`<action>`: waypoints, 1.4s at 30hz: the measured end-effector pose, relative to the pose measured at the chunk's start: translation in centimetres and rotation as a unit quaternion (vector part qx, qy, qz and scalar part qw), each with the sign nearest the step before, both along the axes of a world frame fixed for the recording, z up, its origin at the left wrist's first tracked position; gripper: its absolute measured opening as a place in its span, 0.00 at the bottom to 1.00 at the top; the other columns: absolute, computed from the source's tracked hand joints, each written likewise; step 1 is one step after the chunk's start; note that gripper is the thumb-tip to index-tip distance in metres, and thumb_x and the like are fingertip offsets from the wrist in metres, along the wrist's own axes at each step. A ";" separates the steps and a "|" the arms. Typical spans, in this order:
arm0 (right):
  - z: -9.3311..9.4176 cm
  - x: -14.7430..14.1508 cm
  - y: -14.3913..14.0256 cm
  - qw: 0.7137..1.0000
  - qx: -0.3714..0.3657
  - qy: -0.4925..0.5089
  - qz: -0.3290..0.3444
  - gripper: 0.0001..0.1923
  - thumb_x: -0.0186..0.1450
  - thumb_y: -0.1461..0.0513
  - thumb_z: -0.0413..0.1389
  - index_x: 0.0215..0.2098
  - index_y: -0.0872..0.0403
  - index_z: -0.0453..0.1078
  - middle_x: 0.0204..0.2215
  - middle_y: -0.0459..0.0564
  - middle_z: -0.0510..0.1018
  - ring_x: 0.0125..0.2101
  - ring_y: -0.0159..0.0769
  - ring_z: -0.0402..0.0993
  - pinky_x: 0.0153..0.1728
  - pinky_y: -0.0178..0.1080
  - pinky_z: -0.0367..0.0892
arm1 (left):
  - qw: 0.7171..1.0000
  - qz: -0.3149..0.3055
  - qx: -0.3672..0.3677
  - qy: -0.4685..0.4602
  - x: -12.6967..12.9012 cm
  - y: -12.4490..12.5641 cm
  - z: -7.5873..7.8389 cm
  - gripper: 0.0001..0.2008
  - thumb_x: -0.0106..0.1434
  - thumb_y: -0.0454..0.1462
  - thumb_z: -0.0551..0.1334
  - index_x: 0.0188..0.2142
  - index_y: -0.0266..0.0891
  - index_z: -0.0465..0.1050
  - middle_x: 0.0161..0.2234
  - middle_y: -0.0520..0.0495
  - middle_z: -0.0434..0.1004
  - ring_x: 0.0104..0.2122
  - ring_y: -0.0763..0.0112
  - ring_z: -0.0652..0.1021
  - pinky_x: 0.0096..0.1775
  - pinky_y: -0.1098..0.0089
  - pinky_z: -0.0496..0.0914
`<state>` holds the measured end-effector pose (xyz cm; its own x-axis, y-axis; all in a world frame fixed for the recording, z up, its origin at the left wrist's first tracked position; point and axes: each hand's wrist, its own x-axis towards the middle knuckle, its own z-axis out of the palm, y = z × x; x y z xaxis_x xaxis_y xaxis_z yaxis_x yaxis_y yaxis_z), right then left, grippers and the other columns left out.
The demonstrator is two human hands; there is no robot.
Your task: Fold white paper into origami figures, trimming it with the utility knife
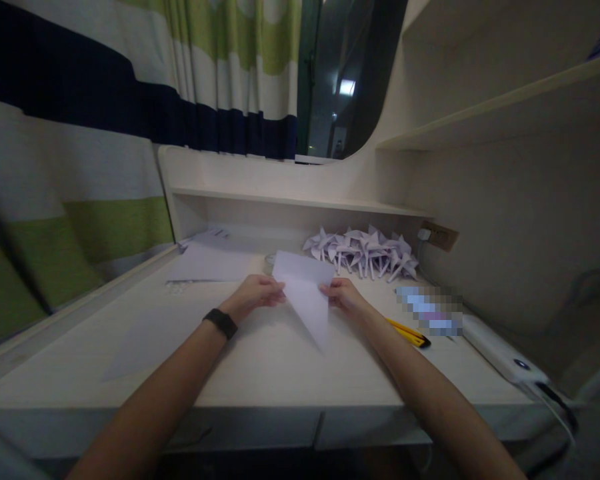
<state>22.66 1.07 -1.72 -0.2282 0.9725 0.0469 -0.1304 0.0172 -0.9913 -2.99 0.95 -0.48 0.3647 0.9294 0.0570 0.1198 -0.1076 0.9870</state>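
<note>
**Folded paper held between two hands**

At the middle of the pale counter (260, 373), a white sheet of paper (305, 297) folded into a long triangle is held up off the surface, its point aimed down toward the person. The left hand (254, 295) pinches the sheet's left edge with its fingers (275, 288) closed on the paper; a black wristband (221, 323) sits on that wrist. The right hand (344, 295) pinches the right edge the same way. Just beside the left hand lies a stack of flat paper sheets (210, 263). Behind the right hand, against the back wall, sits a heap of folded paper pinwheels (363, 252). A yellow-and-black utility knife (410, 332) lies near the right forearm, with a white power strip (500, 353) further right.
</note>
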 end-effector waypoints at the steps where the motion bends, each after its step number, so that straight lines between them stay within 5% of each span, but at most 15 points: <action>1: 0.0 -0.1 0.0 1.000 0.001 0.006 -0.001 0.15 0.45 0.57 0.68 0.27 0.58 0.75 0.26 0.51 0.80 0.24 0.33 0.73 0.27 0.36 0.70 | 1.000 0.008 0.000 -0.006 0.1 -0.1 0.1 0.18 0.55 0.48 0.66 0.29 0.33 0.75 0.31 0.39 0.80 0.30 0.68 0.78 0.32 0.70 0.70; 10: 0.3 -0.5 -0.5 1.000 0.002 0.003 0.004 0.17 0.43 0.57 0.69 0.26 0.58 0.75 0.25 0.51 0.79 0.24 0.34 0.73 0.27 0.35 0.69 | 0.993 0.103 0.012 -0.054 0.2 -0.3 0.6 0.16 0.52 0.45 0.68 0.31 0.32 0.75 0.31 0.39 0.79 0.31 0.66 0.78 0.30 0.71 0.67; 15: 0.3 -0.4 -0.6 1.000 0.004 -0.010 0.005 0.15 0.45 0.57 0.68 0.27 0.58 0.75 0.27 0.51 0.80 0.24 0.33 0.74 0.27 0.35 0.69 | 0.994 0.100 0.000 -0.049 -0.1 0.5 0.0 0.15 0.50 0.44 0.68 0.25 0.34 0.71 0.25 0.41 0.78 0.26 0.66 0.78 0.27 0.71 0.63; 26: 0.2 -0.1 0.0 1.000 -0.001 -0.005 -0.018 0.15 0.44 0.58 0.69 0.26 0.58 0.75 0.25 0.51 0.79 0.23 0.34 0.73 0.27 0.35 0.70 | 0.993 0.107 0.051 0.001 0.3 -0.5 0.9 0.17 0.56 0.47 0.64 0.30 0.32 0.74 0.30 0.38 0.79 0.29 0.65 0.79 0.24 0.73 0.61; 32: 0.2 -0.2 0.0 0.999 0.012 0.027 -0.044 0.14 0.45 0.58 0.68 0.26 0.57 0.74 0.26 0.52 0.80 0.25 0.35 0.74 0.27 0.36 0.70 | 0.998 0.026 0.059 0.019 0.7 -1.2 0.9 0.17 0.56 0.49 0.64 0.32 0.35 0.76 0.36 0.39 0.79 0.31 0.66 0.78 0.24 0.74 0.61; 36: 0.0 -0.5 -0.1 0.999 0.009 0.029 -0.027 0.13 0.47 0.58 0.67 0.27 0.57 0.74 0.26 0.51 0.80 0.25 0.36 0.75 0.28 0.37 0.71 | 0.993 0.060 0.096 0.024 1.0 -1.3 0.9 0.15 0.56 0.46 0.63 0.27 0.34 0.74 0.28 0.42 0.78 0.27 0.69 0.75 0.25 0.73 0.61; 42: 0.0 -1.3 -0.2 0.997 0.024 0.040 -0.062 0.15 0.46 0.56 0.68 0.28 0.57 0.75 0.26 0.51 0.80 0.25 0.36 0.74 0.28 0.38 0.71 | 0.993 0.087 0.082 0.012 1.3 -1.2 0.7 0.16 0.58 0.48 0.61 0.31 0.35 0.74 0.31 0.44 0.76 0.28 0.71 0.73 0.25 0.73 0.62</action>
